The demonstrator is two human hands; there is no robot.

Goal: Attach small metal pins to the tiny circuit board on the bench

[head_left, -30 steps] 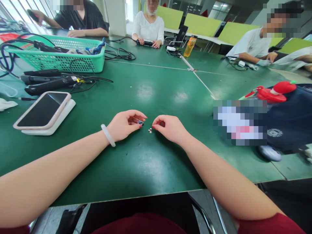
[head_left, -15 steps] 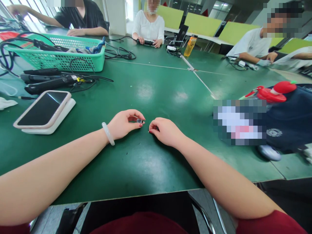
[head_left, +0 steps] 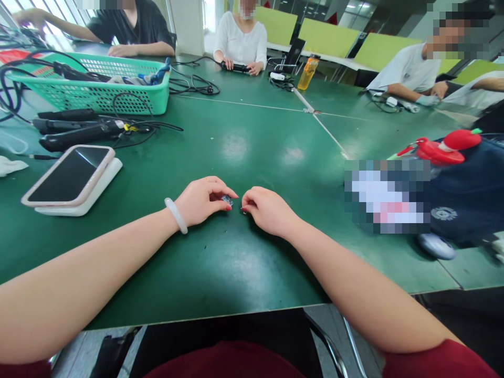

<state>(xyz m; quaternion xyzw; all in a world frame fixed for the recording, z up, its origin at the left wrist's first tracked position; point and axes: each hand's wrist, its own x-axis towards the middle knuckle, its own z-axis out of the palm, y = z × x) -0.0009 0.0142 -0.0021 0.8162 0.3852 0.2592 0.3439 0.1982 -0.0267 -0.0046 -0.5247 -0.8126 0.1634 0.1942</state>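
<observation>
My left hand [head_left: 202, 199], with a pale bangle [head_left: 176, 215] on the wrist, rests on the green table [head_left: 236, 252] and pinches a tiny dark part [head_left: 227, 200] between thumb and fingertips. My right hand [head_left: 268, 210] lies just to its right, fingers curled in a pinch that almost touches the left fingertips. What the right fingers hold is hidden; the small silver piece seen earlier is covered by them.
A phone [head_left: 69, 175] on a white stand sits at the left, behind it black handheld devices with cables [head_left: 79, 131] and a green basket [head_left: 94, 86]. A dark bag with a red bottle [head_left: 444, 149] lies at the right. Three other people sit round the far side.
My right hand moved left over the small silver piece on the table and closed on that spot. My left hand stayed put with the dark part, and both fingertips now nearly meet.
</observation>
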